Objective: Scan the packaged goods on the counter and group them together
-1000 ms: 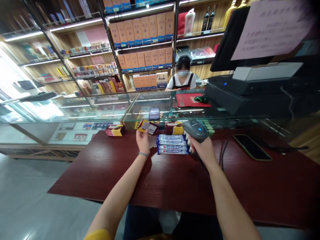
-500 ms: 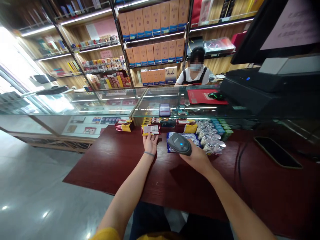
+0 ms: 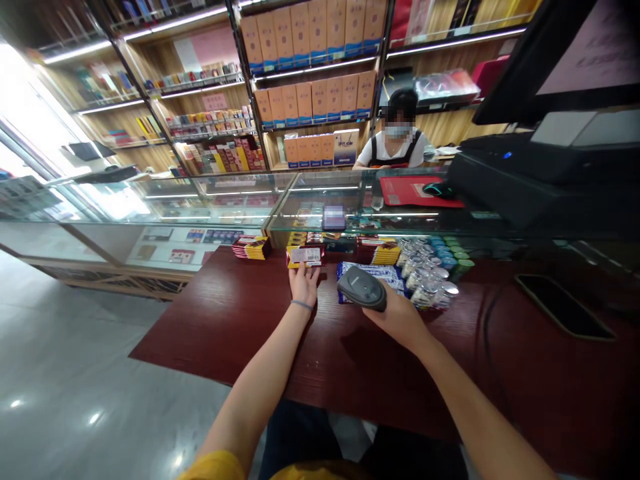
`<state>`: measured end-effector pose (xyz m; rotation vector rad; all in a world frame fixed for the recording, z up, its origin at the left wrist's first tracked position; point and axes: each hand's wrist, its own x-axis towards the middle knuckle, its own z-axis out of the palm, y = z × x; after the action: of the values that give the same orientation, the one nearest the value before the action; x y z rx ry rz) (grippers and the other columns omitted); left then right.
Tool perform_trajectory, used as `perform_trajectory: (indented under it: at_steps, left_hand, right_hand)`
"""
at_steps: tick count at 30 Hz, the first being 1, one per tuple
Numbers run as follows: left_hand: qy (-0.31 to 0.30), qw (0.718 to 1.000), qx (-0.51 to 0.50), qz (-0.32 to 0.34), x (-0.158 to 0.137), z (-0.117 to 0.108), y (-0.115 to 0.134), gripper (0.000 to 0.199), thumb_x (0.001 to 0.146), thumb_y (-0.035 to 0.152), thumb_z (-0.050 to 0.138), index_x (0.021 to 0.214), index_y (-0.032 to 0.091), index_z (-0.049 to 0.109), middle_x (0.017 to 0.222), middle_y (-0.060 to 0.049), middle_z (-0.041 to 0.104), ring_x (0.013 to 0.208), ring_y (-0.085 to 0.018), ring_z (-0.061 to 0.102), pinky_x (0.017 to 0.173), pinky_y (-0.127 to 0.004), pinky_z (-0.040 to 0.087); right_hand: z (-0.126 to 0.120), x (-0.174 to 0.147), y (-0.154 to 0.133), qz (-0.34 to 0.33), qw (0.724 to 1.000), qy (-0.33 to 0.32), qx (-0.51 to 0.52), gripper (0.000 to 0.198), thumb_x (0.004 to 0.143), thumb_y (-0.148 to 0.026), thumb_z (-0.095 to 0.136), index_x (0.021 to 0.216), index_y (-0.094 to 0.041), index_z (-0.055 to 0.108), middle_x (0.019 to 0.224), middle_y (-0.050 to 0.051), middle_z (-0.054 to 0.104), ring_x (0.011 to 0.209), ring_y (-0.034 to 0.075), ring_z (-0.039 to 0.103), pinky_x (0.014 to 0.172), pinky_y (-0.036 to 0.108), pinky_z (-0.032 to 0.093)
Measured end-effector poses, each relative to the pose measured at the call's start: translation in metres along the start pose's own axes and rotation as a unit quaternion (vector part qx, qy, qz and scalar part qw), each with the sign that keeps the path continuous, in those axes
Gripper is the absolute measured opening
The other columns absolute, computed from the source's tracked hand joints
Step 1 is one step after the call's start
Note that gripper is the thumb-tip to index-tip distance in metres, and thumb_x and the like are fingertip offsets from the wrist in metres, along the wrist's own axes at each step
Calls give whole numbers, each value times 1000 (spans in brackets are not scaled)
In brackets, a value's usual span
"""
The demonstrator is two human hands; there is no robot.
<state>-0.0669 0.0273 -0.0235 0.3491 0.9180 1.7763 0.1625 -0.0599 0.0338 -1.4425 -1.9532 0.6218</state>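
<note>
Head view: farthest left of the scanner [image 3: 361, 287], one stack [image 3: 251, 247]; nearer it, one bar [image 3: 306, 256], pinched by the left hand [image 3: 303, 285] — best to tilt its label [image 3: 313, 255] square to the scanner and hold steady. The right hand [image 3: 397, 313] wraps its fingers round the one scanner; right of it, cans [image 3: 434, 275] — too overlapped to count — then one phone [image 3: 565, 305].

we hold a small, oblong packet [image 3: 306, 256] in red-brown and yellow at the far side of a dark red table [image 3: 225, 320], its labelled face turned toward us, its long side running left to right. the pale label's dark print is too small to read. to the right, nearer us, we grip a dark grey scanner [image 3: 361, 288], its broad, rounded head pointing left over blue-and-white packs [image 3: 390, 273].
</note>
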Motion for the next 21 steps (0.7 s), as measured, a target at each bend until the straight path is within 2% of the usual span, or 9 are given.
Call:
perform_trajectory:
  at_steps: [4, 9, 12, 17, 21]
  left_hand:
    - [7, 999, -38, -9, -2, 2, 3, 17, 99, 26, 62, 114, 30, 57, 120, -3, 70, 107, -14, 70, 102, -43, 57]
    - [15, 998, -50, -27, -7, 6, 8, 7, 99, 25, 61, 106, 24, 60, 107, -3, 71, 93, -13, 71, 98, -40, 57]
    - [37, 996, -68, -39, -6, 9, 15, 3, 98, 21, 59, 101, 21, 60, 95, -3, 69, 84, -13, 71, 96, -42, 58]
    - [73, 994, -76, 29, -1, 8, 41, 6, 96, 20, 61, 100, 23, 56, 98, -2, 70, 84, -13, 71, 94, -40, 58]
    - [103, 990, -34, 92, 8, -6, 72, 13, 91, 23, 67, 98, 24, 56, 92, -1, 68, 81, -12, 69, 89, -36, 58]
  right_hand:
    - [1, 0, 2, 12, 1000, 18, 19, 45, 80, -41, 70, 122, -32, 58, 93, 2, 77, 89, 30, 74, 72, 35, 52]
    - [3, 2, 8, 37, 997, 59, 22, 51, 78, -42, 72, 125, -31, 58, 95, 4, 78, 94, 33, 74, 73, 36, 52]
    - [1, 5, 11, 45, 997, 52, 36, 52, 80, -44, 72, 128, -30, 58, 100, 6, 78, 100, 34, 74, 75, 37, 53]
    - [2, 9, 19, 27, 996, 47, 69, 50, 82, -46, 69, 128, -29, 58, 100, 8, 78, 108, 35, 72, 82, 41, 55]
    - [4, 8, 22, 30, 996, 60, 65, 50, 83, -47, 68, 129, -29, 59, 96, 8, 78, 97, 34, 74, 76, 40, 55]
